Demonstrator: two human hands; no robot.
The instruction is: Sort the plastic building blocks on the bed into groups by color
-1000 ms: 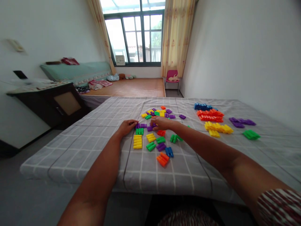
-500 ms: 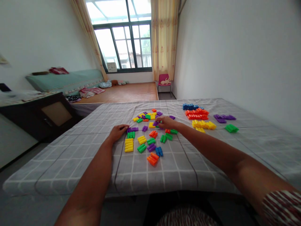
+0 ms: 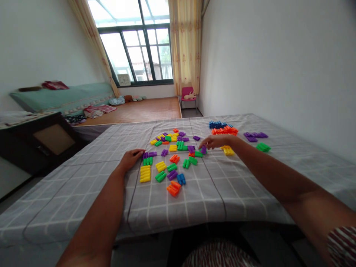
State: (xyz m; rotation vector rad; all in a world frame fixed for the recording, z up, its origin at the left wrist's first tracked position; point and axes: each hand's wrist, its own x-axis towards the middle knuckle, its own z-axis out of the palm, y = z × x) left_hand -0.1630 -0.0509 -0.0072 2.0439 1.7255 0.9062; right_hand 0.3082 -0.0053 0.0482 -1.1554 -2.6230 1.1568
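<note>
Small plastic blocks of joined tubes lie scattered on the tablecloth. My right hand is above the table, right of the scattered blocks, its fingertips closed on a purple block. Beside that is a green block. My left hand rests on the cloth at the left edge of the blocks, its fingers stretched out and their tips touching a dark purple block. Just below are a green block and yellow blocks in a column. An orange block lies nearest me.
On the right, blocks are grouped by colour: blue, orange, yellow, purple and green. My right forearm partly covers the yellow group. Beyond the checked tablecloth stand a bed and a dark cabinet.
My right hand has moved right, away from the middle of the scattered blocks, with a purple block at its fingertips. My left hand stays by the same purple block. The view has turned slightly right.
</note>
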